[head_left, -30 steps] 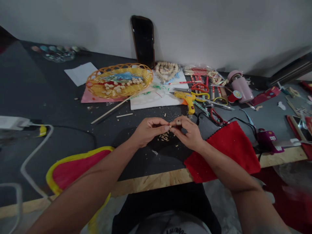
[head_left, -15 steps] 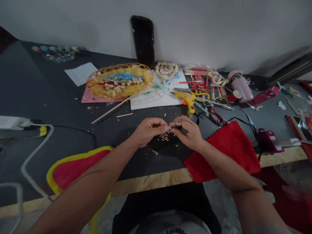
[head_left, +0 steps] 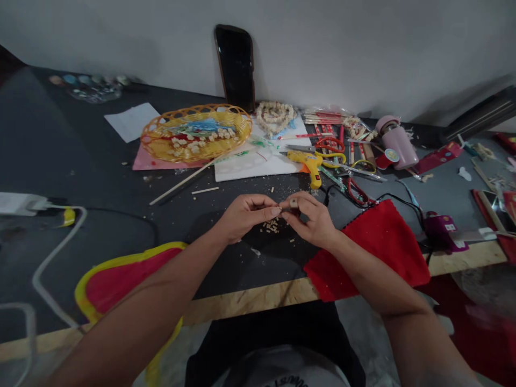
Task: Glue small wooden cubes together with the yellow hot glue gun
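Note:
My left hand and my right hand meet fingertip to fingertip over the dark tabletop. Each is closed in a pinch, and whatever lies between the fingertips is mostly covered and too small to name. A small pale block shows against the fingers of my right hand. Below the fingertips lies a little heap of short pale wooden pieces. Beyond my right hand rests a yellow glue gun, near scissors with yellow handles.
A yellow wicker basket holds pale strung pieces and blue tassels. Behind it a phone leans on the wall. Red cloth lies under my right forearm; a pink bottle stands at right. A white cable runs along the left.
Both hands keep nearly the same pinch and place. The pale bit visible between the fingertips before is now covered. The whole view has shifted very slightly.

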### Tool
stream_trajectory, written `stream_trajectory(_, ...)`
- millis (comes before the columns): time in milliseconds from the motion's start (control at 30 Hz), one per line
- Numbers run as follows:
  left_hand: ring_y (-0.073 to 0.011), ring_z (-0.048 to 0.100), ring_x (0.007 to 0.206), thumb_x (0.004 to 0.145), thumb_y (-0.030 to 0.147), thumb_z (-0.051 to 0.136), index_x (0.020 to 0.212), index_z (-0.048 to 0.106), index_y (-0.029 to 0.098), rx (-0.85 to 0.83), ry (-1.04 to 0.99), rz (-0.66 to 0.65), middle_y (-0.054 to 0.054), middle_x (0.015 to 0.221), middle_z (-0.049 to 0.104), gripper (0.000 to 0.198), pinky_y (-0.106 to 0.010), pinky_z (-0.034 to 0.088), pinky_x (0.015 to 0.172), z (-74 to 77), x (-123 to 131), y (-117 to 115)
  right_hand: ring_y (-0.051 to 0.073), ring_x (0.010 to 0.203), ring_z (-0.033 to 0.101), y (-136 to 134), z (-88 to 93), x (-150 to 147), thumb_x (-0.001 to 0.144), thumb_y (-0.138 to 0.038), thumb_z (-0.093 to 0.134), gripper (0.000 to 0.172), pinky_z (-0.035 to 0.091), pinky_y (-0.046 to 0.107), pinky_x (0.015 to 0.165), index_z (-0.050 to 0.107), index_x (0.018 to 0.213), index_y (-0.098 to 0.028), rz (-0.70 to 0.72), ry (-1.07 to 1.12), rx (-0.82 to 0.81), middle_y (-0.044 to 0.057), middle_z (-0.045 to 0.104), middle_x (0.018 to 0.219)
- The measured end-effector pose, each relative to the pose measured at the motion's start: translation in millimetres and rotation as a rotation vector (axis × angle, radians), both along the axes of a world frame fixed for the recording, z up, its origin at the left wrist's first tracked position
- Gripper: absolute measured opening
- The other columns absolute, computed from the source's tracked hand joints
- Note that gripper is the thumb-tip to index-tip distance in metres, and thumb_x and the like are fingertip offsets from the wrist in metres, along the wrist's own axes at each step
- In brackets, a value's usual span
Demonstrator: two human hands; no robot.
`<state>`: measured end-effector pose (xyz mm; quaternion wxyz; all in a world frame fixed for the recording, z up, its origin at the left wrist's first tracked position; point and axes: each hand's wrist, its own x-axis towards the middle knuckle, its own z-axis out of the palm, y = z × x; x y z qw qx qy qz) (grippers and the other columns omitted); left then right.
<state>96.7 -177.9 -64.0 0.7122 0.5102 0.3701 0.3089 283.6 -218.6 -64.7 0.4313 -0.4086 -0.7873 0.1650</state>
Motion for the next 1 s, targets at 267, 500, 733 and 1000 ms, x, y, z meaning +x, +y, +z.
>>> stream_trajectory(267, -0.0089, 0.053, 0.059, 0.063, 0.036, 0.081, 0.069, 0.073, 0.014, -0.182, -0.134, 0.035, -0.004, 0.069, 0.068, 0.024, -0.021, 0.042, 0.059, -3.8, -0.9, 1.2, 0.017, 0.084, 0.063, -0.2, -2.7, -0.4, 0.089, -0.023, 0.057, 0.006, 0.055, 0.029, 0.061, 0.056, 0.095, -0.021, -0.016, 0.066, -0.004, 0.008, 0.067, 0.093)
stream_trajectory(500, -0.0097, 0.053, 0.059, 0.064, 0.037, 0.08, 0.071, 0.075, 0.015, -0.101, -0.072, 0.004, -0.004, 0.067, 0.068, 0.024, -0.022, 0.04, 0.058, -1.7, 0.1, 0.1, 0.017, 0.084, 0.063, 0.4, -1.0, -0.7, 0.089, -0.023, 0.057, 0.005, 0.055, 0.031, 0.066, 0.058, 0.093, -0.021, 0.003, 0.074, 0.019, 0.008, 0.068, 0.093)
stream_trajectory(733, -0.0097, 0.049, 0.056, 0.065, 0.041, 0.078, 0.071, 0.074, 0.014, 0.001, -0.008, -0.037, -0.001, 0.059, 0.062, 0.028, -0.022, 0.036, 0.055, -5.1, -0.8, 0.8, 0.016, 0.084, 0.064, 1.3, 3.5, -1.3, 0.089, -0.024, 0.057, 0.009, 0.056, 0.03, 0.072, 0.064, 0.09, -0.019, 0.018, 0.025, 0.014, 0.007, 0.066, 0.086)
stream_trajectory(1000, -0.0102, 0.05, 0.059, 0.063, 0.043, 0.08, 0.078, 0.074, 0.013, -0.042, -0.032, 0.004, -0.001, 0.061, 0.061, 0.034, -0.022, 0.038, 0.057, -2.0, 0.5, 0.3, 0.017, 0.086, 0.063, 1.8, -1.2, 0.1, 0.09, -0.024, 0.056, 0.009, 0.055, 0.031, 0.074, 0.063, 0.091, -0.02, -0.014, 0.011, 0.016, 0.007, 0.065, 0.089)
